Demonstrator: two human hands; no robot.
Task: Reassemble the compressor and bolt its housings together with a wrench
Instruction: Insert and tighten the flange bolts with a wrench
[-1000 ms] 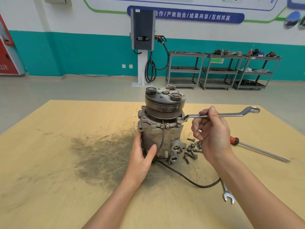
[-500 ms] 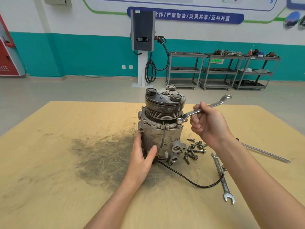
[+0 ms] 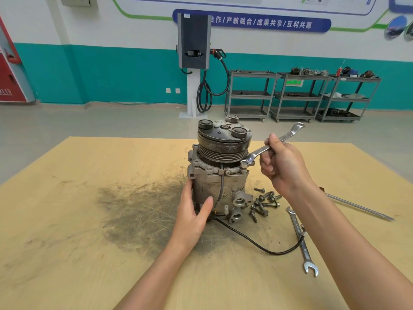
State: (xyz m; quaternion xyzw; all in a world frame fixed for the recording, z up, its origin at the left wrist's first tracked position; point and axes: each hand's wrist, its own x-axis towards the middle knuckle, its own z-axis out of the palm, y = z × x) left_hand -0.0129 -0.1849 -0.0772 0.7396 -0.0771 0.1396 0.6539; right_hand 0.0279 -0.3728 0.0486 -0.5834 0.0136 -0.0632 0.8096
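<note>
Between left hand [image 3: 194,217] and right hand [image 3: 282,166], upright compressor [image 3: 220,171].

The compressor [image 3: 220,173] stands upright mid-desk [image 3: 67,220]. Loose bolts [image 3: 263,203] lie just right of its base, a spare wrench [image 3: 301,240] nearer and further right, a screwdriver [image 3: 357,206] beyond. Three shelf carts [image 3: 299,95] stand behind the desk.

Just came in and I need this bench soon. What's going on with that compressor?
A person is bolting the compressor together. The left hand steadies its body on the table, while the right hand grips a wrench whose ring end sits on a bolt at the housing flange. Loose bolts, a second wrench and a screwdriver lie to the right, so it looks unfinished.
</note>
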